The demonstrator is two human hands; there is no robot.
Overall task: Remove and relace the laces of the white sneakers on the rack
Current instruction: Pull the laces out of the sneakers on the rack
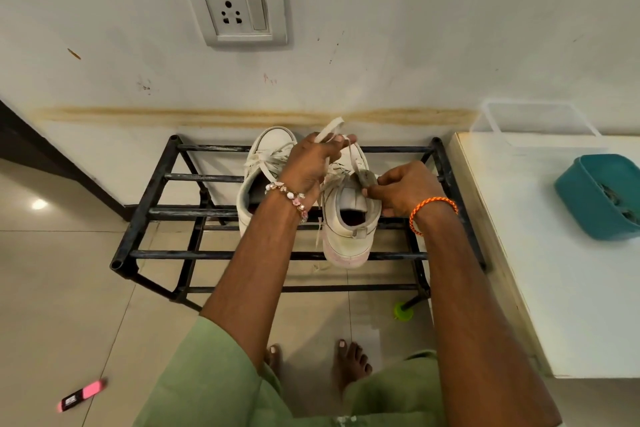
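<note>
Here, flat white lace [330, 130] between hands, scuffed sneaker [346, 215].

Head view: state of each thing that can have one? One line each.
Right sneaker: on the rack, lace partly out.
Left sneaker: on the rack, still laced.
Lace: pulled up, pinched by the left hand.
Right hand: holds the right sneaker's tongue.
Teal tub: open, on the counter.
</note>
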